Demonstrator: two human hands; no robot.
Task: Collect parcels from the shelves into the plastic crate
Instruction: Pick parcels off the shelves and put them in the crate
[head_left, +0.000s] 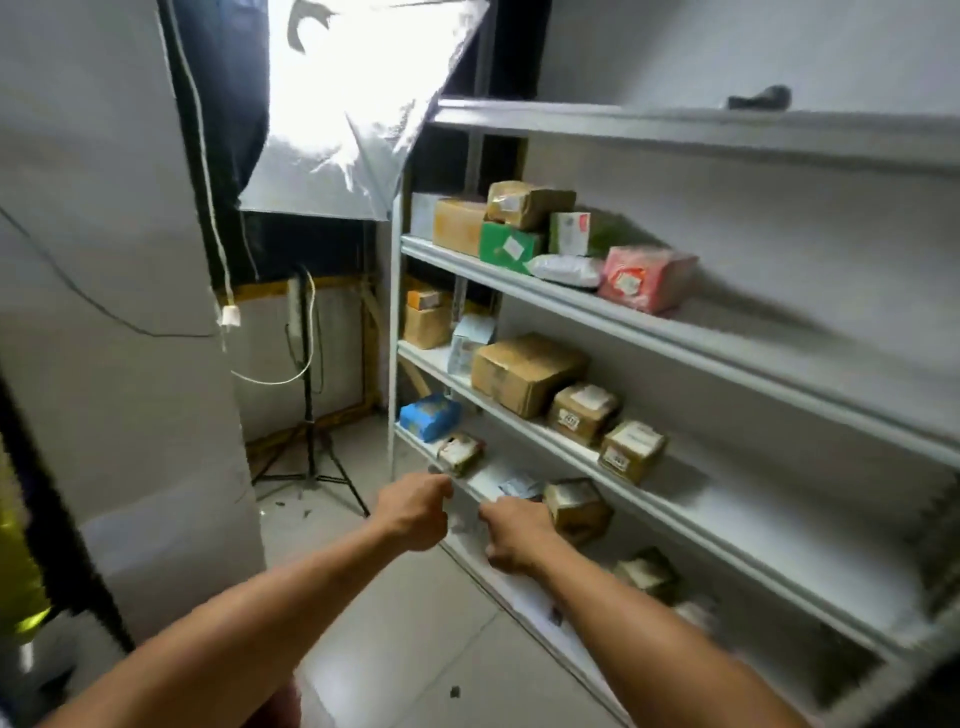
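Note:
A white metal shelf unit (649, 332) on the right holds the parcels. Several sit on the upper shelf, among them a green box (509, 248) and a pink one (647, 278). Brown cartons (524, 371) line the middle shelf. The lower shelf carries a blue packet (428, 415), a small taped box (460, 452), a flat white parcel (506, 486) and a brown box (576, 506). My left hand (415, 512) and my right hand (514, 535) both reach to that lower shelf and curl round the flat white parcel's front edge. Motion blur smears the grip. No plastic crate is in view.
A bright softbox lamp (358, 104) on a black tripod (311, 447) stands left of the shelves, with cables hanging beside it. A grey partition (104, 312) closes off the left. More small parcels (647, 571) lie on the bottom shelf. Tiled floor (431, 649) lies below my arms.

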